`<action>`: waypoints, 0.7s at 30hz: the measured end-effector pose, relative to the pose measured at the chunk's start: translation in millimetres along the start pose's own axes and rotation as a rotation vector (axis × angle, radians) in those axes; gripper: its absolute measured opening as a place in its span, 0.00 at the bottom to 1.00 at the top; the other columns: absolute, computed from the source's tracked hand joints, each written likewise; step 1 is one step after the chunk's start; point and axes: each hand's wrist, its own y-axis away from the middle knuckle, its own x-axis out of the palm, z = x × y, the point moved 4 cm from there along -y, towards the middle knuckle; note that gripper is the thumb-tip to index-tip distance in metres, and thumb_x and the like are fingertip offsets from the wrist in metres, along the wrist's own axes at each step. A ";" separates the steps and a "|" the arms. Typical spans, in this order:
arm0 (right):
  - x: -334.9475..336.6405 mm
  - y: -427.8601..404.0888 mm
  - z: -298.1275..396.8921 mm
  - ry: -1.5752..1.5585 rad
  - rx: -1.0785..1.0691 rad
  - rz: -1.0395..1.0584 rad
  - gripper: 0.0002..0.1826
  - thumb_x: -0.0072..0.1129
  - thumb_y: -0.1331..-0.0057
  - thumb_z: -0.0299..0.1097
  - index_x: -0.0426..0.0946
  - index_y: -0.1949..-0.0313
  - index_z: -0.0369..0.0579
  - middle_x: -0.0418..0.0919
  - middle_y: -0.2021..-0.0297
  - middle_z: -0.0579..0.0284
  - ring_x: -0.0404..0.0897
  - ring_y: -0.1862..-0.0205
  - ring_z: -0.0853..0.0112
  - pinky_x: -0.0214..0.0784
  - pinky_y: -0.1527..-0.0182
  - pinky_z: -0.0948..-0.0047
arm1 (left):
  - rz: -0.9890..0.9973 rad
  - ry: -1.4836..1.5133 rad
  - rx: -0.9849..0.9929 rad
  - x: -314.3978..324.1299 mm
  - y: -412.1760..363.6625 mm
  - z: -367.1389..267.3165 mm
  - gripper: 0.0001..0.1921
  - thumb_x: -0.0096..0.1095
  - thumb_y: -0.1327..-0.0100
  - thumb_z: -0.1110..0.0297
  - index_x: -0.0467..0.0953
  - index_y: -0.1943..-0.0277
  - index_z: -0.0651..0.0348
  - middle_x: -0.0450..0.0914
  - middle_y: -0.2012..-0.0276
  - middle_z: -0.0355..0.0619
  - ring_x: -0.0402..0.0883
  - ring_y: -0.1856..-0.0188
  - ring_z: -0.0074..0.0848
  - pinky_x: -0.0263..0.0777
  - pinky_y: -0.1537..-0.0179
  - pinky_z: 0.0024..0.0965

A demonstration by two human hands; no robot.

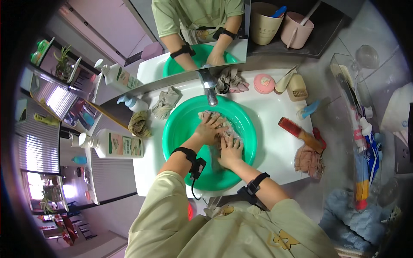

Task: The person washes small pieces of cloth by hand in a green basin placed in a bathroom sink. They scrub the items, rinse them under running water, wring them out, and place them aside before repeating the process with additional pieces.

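A green plastic basin (166, 138) with water in it stands in the white washbasin (271, 129). A wet, light patterned cloth (231, 129) lies bunched in the water. My left hand (209, 129) rests on the cloth's upper part, fingers spread. Lower and to the right, my right hand (231, 151) presses on it with the fingers apart. Both palms face down, so the cloth beneath them is partly hidden. The chrome faucet (209, 86) reaches over the basin's far rim, and I cannot tell whether water runs from it.
Crumpled cloths (166, 102) lie along the washbasin's back edge. A pump bottle (121, 143) stands left. A pink round box (264, 84), a soap box (297, 87) and a red-bristled brush (300, 133) sit right. Behind are a mirror (200, 38) and two cups (297, 30).
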 end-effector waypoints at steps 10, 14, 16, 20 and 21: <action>40.9 -26.1 -11.3 0.051 -0.131 -0.028 0.51 0.53 0.46 0.59 0.40 0.33 0.42 0.50 0.37 0.36 0.50 0.34 0.47 0.36 0.34 0.49 | 0.146 -0.009 0.032 26.5 -9.3 5.3 0.32 0.55 0.48 0.40 0.65 0.40 0.39 0.55 0.34 0.35 0.43 0.30 0.34 0.28 0.33 0.54; 29.2 -17.3 -14.8 0.199 -0.175 0.016 0.49 0.55 0.46 0.57 0.44 0.34 0.42 0.55 0.38 0.36 0.56 0.36 0.51 0.43 0.35 0.52 | 0.384 0.077 -0.006 -2.3 -8.4 6.4 0.36 0.60 0.52 0.43 0.63 0.38 0.38 0.53 0.33 0.38 0.43 0.30 0.38 0.33 0.35 0.57; 6.7 -5.6 -23.2 -0.171 -0.178 -0.038 0.43 0.55 0.44 0.53 0.50 0.36 0.46 0.54 0.38 0.41 0.53 0.35 0.53 0.46 0.36 0.54 | 0.453 0.123 -0.041 -10.0 2.6 5.3 0.36 0.61 0.52 0.46 0.62 0.38 0.37 0.52 0.33 0.40 0.45 0.31 0.41 0.39 0.36 0.58; 7.9 20.6 -48.3 -1.345 0.074 -0.016 0.37 0.52 0.40 0.55 0.54 0.38 0.51 0.53 0.37 0.49 0.51 0.35 0.56 0.51 0.40 0.49 | 0.300 0.232 -0.318 -5.5 5.2 -4.2 0.31 0.57 0.48 0.53 0.63 0.39 0.32 0.55 0.34 0.46 0.56 0.35 0.44 0.57 0.41 0.52; 9.8 31.7 -48.0 -1.493 0.205 0.015 0.37 0.51 0.40 0.57 0.53 0.38 0.51 0.52 0.36 0.50 0.51 0.35 0.56 0.49 0.40 0.45 | 0.245 0.343 -0.447 6.9 8.5 -14.0 0.30 0.55 0.47 0.54 0.62 0.39 0.29 0.57 0.35 0.48 0.59 0.36 0.43 0.61 0.43 0.50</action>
